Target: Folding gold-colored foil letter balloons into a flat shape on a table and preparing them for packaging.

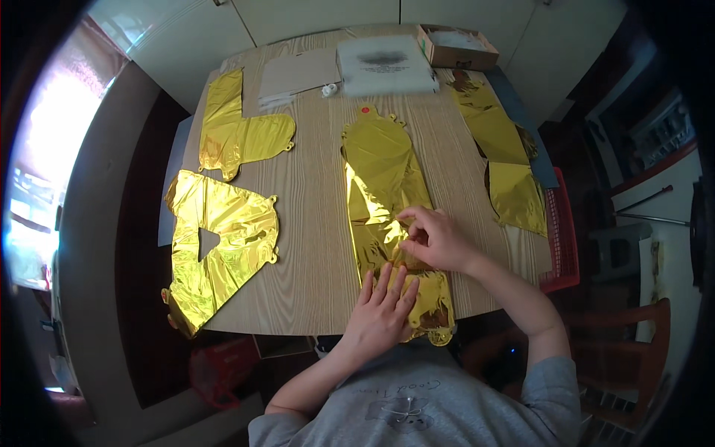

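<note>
A flat gold foil balloon [378, 160] lies lengthwise down the middle of the table, its lower end reaching the near edge. My left hand [381, 316] rests flat on that lower part, fingers spread. Just above it, my right hand [439, 238] hovers at the balloon's right side with fingers curled and a gap between thumb and forefinger; nothing shows between them. Whether its fingertips touch the foil I cannot tell. At the left lie an L-shaped gold foil balloon [231, 141] and one with a triangular hole [246, 231]. Another folded gold foil balloon [500, 141] lies at the right.
Along the far edge are a grey-brown flat sheet [298, 77], a white printed package [387, 67], a small white coil [329, 90] and an open cardboard box [458, 49]. A red basket [562, 231] stands beside the table's right edge, near a wooden chair [633, 357].
</note>
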A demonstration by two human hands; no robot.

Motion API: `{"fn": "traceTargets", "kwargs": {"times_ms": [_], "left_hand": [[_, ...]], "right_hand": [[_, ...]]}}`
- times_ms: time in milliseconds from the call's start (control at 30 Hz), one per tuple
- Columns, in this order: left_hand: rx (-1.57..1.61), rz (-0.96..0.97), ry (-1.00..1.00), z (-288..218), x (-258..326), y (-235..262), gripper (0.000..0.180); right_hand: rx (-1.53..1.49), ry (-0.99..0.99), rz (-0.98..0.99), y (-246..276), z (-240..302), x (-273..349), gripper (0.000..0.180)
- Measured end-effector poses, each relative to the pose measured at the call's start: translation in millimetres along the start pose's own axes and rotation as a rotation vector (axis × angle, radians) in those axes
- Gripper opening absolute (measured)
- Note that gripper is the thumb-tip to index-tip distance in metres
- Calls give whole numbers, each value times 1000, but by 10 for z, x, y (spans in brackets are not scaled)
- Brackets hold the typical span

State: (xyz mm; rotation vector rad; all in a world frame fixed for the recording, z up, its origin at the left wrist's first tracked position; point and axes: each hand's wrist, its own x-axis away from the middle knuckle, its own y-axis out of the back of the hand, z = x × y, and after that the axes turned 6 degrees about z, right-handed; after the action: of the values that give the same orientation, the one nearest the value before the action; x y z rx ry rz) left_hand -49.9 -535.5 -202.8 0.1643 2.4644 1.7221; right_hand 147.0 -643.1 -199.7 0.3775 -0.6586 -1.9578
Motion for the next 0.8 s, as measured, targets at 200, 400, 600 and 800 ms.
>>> {"fn": "traceTargets", "kwargs": {"times_ms": [200, 400, 600, 800], "left_hand": [[162, 6, -77, 294, -28, 355, 64], [-78, 32, 76, 1129, -346, 469, 70], [-117, 50, 33, 1410, -573, 453, 76], [-140, 111, 23, 1548, -648, 419, 93]], "right_hand": [[282, 198, -136, -79, -192, -12, 17], [278, 277, -155, -129, -185, -18, 7], [301, 269, -121, -111, -185, -9, 8], [312, 266, -112, -109, -176, 5, 8]]}}
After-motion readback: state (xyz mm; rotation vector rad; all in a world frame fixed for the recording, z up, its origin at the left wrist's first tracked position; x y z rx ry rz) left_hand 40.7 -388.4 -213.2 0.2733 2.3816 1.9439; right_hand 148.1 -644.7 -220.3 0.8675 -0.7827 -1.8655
